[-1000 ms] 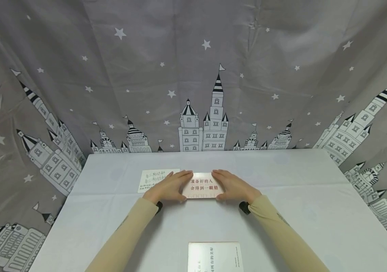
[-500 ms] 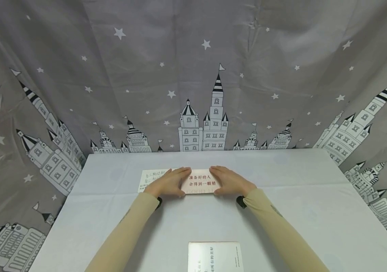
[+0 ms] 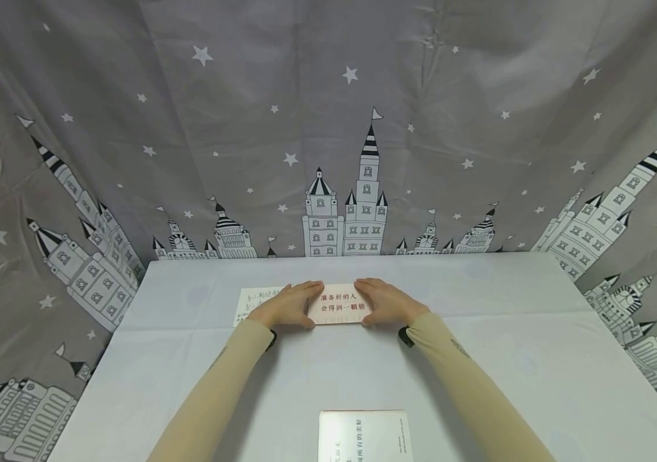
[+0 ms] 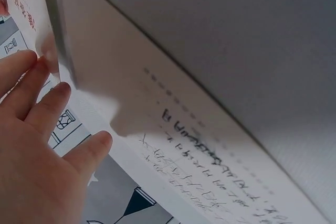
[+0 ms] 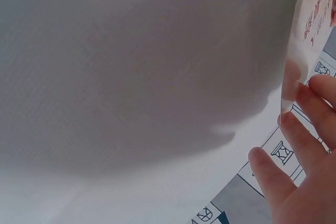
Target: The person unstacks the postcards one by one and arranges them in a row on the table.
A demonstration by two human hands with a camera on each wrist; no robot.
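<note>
Both hands hold a pale card with red printed characters (image 3: 339,303) over the far middle of the table. My left hand (image 3: 289,305) pinches its left end, thumb along the near edge and fingers at the far one. At the opposite end, my right hand (image 3: 391,303) grips it likewise. The right wrist view shows the same card (image 5: 304,30) tilted between fingertips and thumb. Beneath and beside the left hand lies a handwritten white card (image 3: 255,299), its right part hidden by that hand; its writing fills much of the left wrist view.
Near the front edge of the view lies another white card with dark vertical characters (image 3: 366,436), cut off at the bottom. A white cloth covers the table (image 3: 507,359). Behind it hangs a grey curtain (image 3: 247,141) with printed castles and stars.
Both hands have carried the red-lettered card a little farther away and slightly left. The left hand now covers more of the handwritten card. The front card has not moved.
</note>
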